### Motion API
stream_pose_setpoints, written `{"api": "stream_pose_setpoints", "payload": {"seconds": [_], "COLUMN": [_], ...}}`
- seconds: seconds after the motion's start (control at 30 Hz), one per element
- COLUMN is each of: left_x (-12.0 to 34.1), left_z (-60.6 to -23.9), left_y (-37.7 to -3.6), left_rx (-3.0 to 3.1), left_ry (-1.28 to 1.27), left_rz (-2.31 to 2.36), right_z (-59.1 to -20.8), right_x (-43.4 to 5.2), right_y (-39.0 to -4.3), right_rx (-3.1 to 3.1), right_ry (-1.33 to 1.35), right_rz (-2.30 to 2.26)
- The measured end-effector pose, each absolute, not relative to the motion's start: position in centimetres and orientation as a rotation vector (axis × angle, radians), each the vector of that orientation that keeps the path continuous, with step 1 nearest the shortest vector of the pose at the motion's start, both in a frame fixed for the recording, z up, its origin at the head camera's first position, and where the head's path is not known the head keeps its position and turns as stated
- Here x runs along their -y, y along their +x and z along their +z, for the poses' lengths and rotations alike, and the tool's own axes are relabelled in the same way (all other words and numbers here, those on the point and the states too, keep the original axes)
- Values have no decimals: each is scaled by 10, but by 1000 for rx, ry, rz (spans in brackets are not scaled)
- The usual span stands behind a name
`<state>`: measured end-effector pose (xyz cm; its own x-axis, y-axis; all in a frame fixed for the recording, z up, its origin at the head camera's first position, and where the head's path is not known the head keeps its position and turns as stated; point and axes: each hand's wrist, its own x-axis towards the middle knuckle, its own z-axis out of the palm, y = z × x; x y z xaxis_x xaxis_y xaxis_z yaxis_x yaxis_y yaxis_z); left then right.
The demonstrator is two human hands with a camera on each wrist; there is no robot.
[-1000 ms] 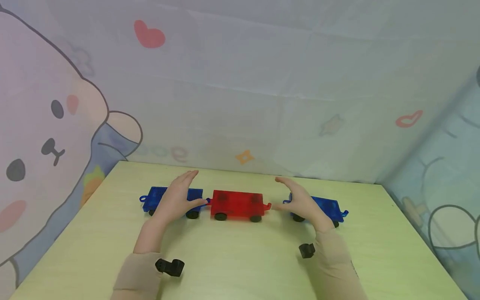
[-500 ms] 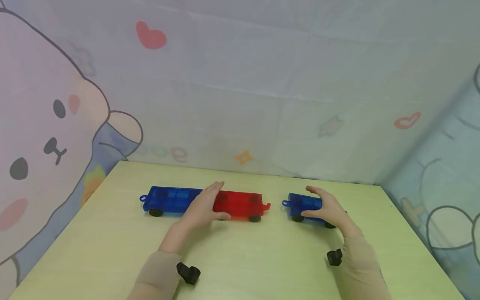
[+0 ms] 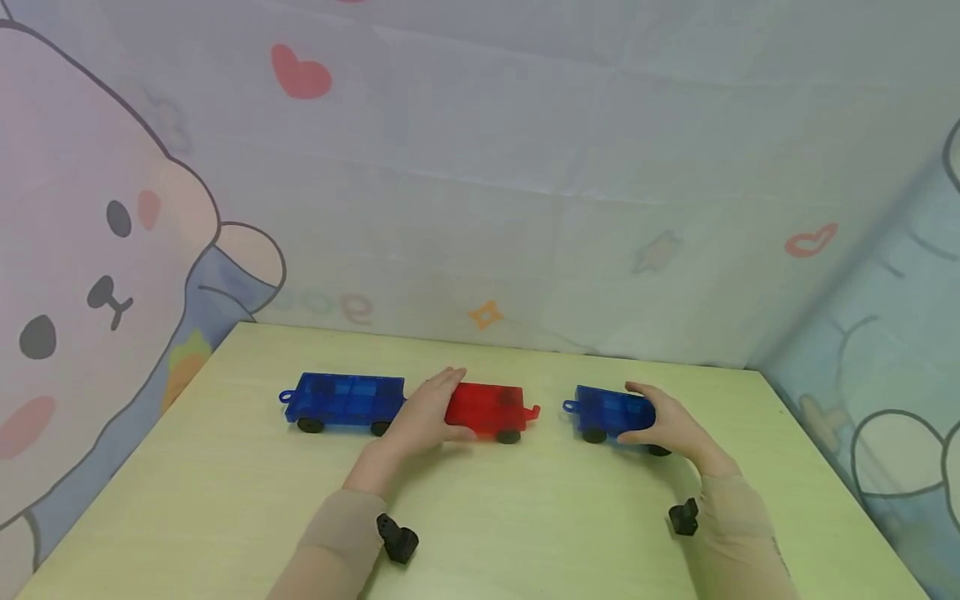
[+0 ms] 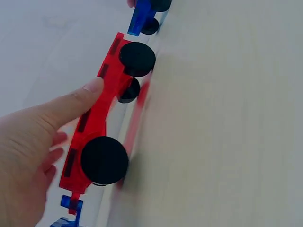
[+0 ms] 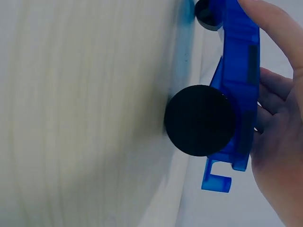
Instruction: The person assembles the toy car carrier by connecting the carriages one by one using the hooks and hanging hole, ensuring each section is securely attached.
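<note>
Open table in front, a line of cars across the back

The near half of the table (image 3: pixel 525 533) lies open from left edge to right edge, so a hand can pass freely there. Toward the far edge three wheeled cars stand in a row: a blue car (image 3: pixel 345 400) on the left, touching it a red car (image 3: pixel 491 408), then a short gap, then a second blue car (image 3: pixel 611 412). A hand could pass through that gap. A printed fabric wall (image 3: pixel 480 208) closes off the far edge and both far corners
</note>
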<state>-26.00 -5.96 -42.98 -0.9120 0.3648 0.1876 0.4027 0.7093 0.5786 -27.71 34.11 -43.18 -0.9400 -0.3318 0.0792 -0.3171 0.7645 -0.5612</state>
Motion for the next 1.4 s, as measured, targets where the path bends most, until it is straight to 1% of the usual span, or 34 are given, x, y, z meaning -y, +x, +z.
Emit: {"api": "stream_pose_setpoints", "payload": {"seconds": [0.23, 0.67, 1.4], "left_x": [51, 49, 45], "left_z": [-431, -436, -440], "left_y": [-264, -267, -270], "left_rx": [2835, 2944, 2905], "left_ry": [-618, -559, -534], "left_rz": [-1102, -1033, -1068], "right_z": [-434, -439, -440], "right_x": [-341, -339, -326], "right_y": [-280, -280, -276], "right_rx": [-2907, -2910, -2888], "right_ry": [-522, -509, -534], "right_rz": [-941, -952, -976]}}
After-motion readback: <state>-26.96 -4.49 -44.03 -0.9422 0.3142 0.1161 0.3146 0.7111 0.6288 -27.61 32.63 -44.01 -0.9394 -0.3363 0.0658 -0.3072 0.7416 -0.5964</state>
